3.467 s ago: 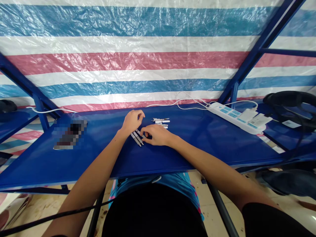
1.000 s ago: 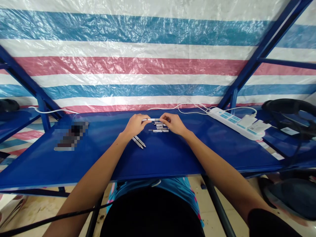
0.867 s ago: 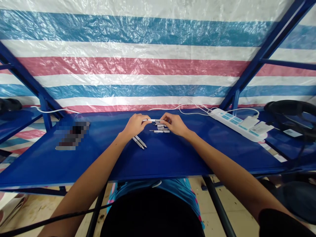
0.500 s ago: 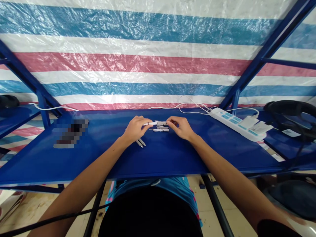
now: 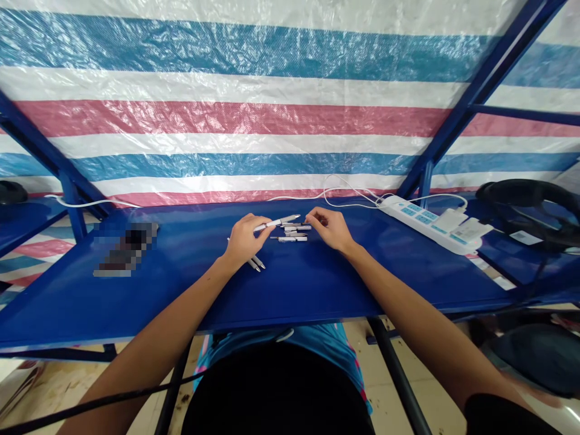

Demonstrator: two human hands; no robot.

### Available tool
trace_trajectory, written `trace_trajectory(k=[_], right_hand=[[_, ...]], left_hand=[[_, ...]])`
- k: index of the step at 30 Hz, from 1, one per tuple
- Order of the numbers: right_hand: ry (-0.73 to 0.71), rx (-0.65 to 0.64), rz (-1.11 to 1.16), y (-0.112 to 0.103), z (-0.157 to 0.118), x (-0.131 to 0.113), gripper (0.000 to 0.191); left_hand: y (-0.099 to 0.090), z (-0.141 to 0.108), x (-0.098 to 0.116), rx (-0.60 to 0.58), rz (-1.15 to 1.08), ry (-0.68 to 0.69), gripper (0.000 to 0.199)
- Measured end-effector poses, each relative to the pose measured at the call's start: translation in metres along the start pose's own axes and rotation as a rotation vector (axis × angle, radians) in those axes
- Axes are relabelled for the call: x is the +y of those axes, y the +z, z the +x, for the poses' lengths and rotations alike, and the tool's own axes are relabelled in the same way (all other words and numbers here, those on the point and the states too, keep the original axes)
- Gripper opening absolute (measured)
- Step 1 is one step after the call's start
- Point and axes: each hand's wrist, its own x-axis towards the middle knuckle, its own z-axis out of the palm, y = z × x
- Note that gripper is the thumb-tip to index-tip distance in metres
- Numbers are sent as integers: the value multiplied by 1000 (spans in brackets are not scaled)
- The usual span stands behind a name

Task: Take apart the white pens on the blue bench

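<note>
A white pen (image 5: 283, 221) is pinched between the thumb and fingers of my left hand (image 5: 247, 237), its grey tip pointing right. Across from it, my right hand (image 5: 330, 228) is curled with thumb and fingertips close together; whether anything small is between them is hidden. Several pen parts (image 5: 292, 238) lie on the blue table between my hands, just below the held pen. Two more pens (image 5: 257, 263) rest side by side under and beside my left hand, tips toward the front edge.
On the blue table (image 5: 290, 296), a dark, pixelated object (image 5: 127, 248) lies at the left. A white power strip (image 5: 428, 225) with plugs and cables is at the right, near a black round item (image 5: 534, 208). A striped sheet (image 5: 235, 115) hangs behind.
My right fingers have come off the pen, which now tilts up to the right in my left hand with its tip showing. The view has shifted slightly.
</note>
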Motion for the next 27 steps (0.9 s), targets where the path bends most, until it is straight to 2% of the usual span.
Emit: trace_trajectory(k=[4, 7, 12, 27], right_hand=[[-80, -82, -59, 0, 1, 5, 13], [-146, -172, -104, 3, 0, 5, 10], [-149, -254, -169, 9, -2, 5, 7], [-114, -249, -203, 13, 1, 7, 5]], left_hand=[[-3, 1, -4, 56, 1, -89, 24], [-3, 1, -5, 61, -11, -105, 24], [-1, 1, -1, 51, -24, -103, 24], [-1, 1, 0, 39, -31, -83, 25]])
